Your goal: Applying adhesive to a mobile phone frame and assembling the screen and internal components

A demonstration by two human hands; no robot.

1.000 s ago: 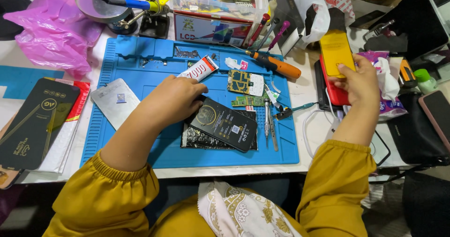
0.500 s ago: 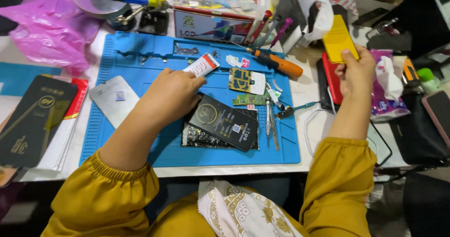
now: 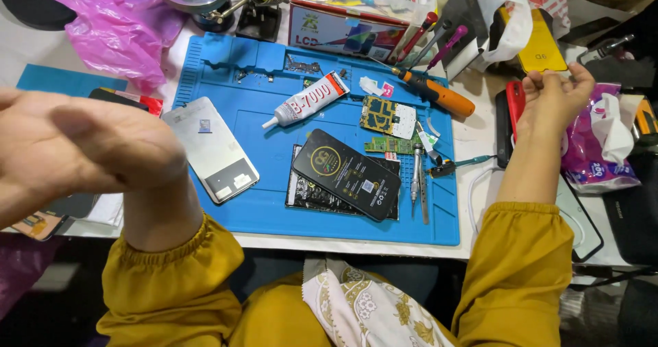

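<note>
Head view: the left hand (image 3: 82,148) is raised close to the lens, large and blurred, its fingers loosely spread and holding nothing. It covers part of a dark flat item and papers at the left table edge, so what lies there is hard to make out. Nearest to it on the blue silicone work mat (image 3: 274,210) lies a silver phone back panel (image 3: 212,148), a smooth rounded rectangle with small stickers.

The right hand (image 3: 555,97) rests to the right of the mat with its fingers curled half open. It grips nothing that can be seen, though its palm side is turned away. Just left of it, touching or nearly so, stands a red phone (image 3: 515,103), seen edge-on and partly hidden by the wrist. Just above the fingertips a yellow phone case (image 3: 541,45) leans, glossy, its top tucked behind a white plastic bag (image 3: 504,11).

At the mat's centre a black phone (image 3: 346,173) with a glossy face lies tilted on a dark patterned package (image 3: 308,195), which is mostly covered. Near them lie a white glue tube (image 3: 308,100), a green circuit board (image 3: 387,116), metal tweezers (image 3: 418,179) and an orange-handled screwdriver (image 3: 435,94). A crumpled pink plastic bag (image 3: 113,28) sits top left, and a pink tissue pack (image 3: 600,145) sits at the right, half behind the hand
</note>
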